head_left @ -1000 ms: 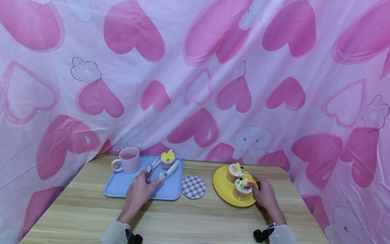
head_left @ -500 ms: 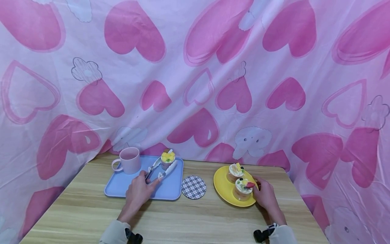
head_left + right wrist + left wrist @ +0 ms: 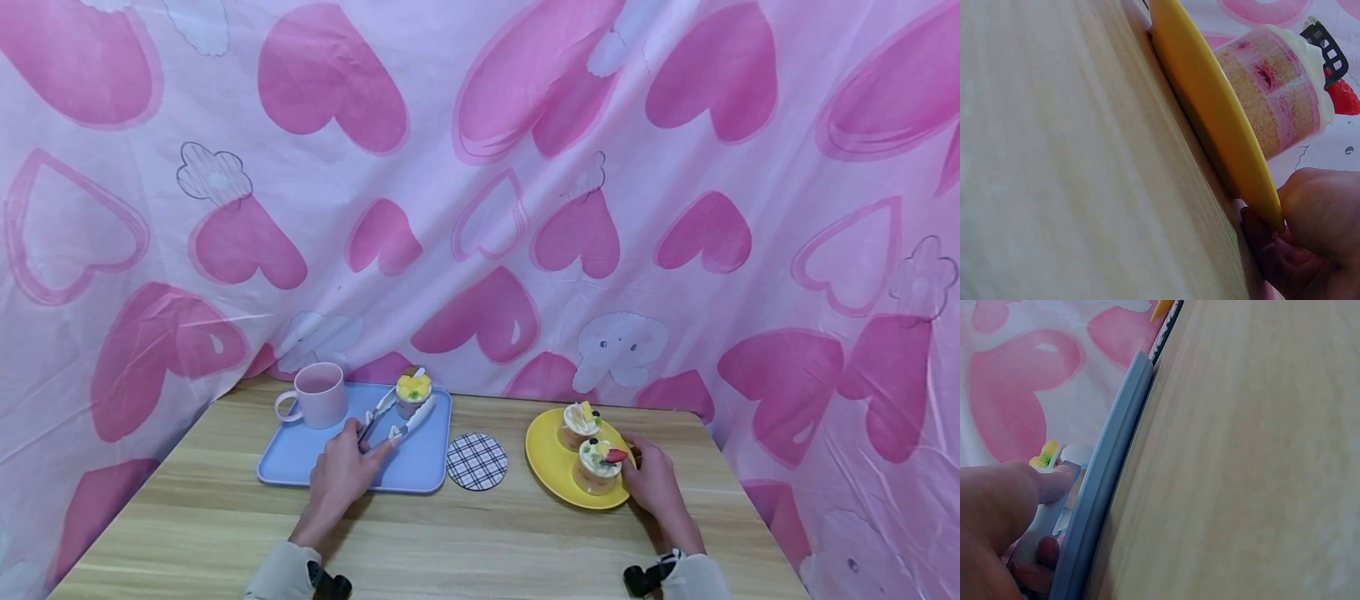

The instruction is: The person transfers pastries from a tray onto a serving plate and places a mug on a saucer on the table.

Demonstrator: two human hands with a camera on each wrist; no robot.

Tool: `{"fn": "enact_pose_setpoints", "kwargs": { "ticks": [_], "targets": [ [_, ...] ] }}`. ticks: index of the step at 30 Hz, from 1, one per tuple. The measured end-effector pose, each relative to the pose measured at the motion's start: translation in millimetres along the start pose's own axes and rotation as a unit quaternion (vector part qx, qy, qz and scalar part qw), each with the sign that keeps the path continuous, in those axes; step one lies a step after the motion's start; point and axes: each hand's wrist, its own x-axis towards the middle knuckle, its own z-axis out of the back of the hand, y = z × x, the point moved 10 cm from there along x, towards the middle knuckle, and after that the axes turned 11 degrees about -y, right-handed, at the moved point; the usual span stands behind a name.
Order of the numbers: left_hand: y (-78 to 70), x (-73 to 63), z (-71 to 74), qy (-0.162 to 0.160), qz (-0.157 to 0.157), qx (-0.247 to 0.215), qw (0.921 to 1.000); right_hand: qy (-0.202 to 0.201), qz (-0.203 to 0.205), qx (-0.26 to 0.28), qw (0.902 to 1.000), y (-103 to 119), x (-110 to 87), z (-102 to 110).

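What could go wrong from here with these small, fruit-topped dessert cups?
The left hand holds white-tipped tongs around the yellow-topped cup; an uneven squeeze might tip it. The right hand pinches the round yellow plate; lifting that side could slide the clear cup with red fruit.

A lane of wooden tabletop [image 3: 516, 533] runs near to far between a flat checked coaster [image 3: 477, 461] and yellow plate [image 3: 546, 454]; a pink mug [image 3: 320, 395] blocks the blue tray [image 3: 288, 458] at far left, a curtain [image 3: 435, 167] the far side.

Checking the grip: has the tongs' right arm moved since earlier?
Yes, the tongs' right arm shifted slightly left, away from the blue tray's right rim.
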Motion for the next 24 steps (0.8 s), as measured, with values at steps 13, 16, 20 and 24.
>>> {"fn": "enact_pose_setpoints", "kwargs": {
  "ticks": [13, 16, 20, 24],
  "targets": [
    [0.2, 1.1, -0.6, 0.003, 0.002, 0.001, 1.0000, -0.001, -0.003, -0.001, 1.0000, -2.2, 1.4, -3.3],
    [-1.4, 1.1, -0.3, 0.005, 0.001, 0.001, 1.0000, 0.000, -0.003, -0.003, 1.0000, -3.3, 1.4, -3.5],
    [-5.6, 0.7, 0.4, 0.004, -0.004, -0.004, 1.0000, 0.001, -0.003, -0.002, 1.0000, -3.6, 1.0, -2.2],
    [-10.5, -0.4, 1.1, 0.003, -0.012, -0.008, 0.9999, 0.005, -0.005, 0.000, 1.0000, -3.2, 0.0, -2.0]
  ]
}}
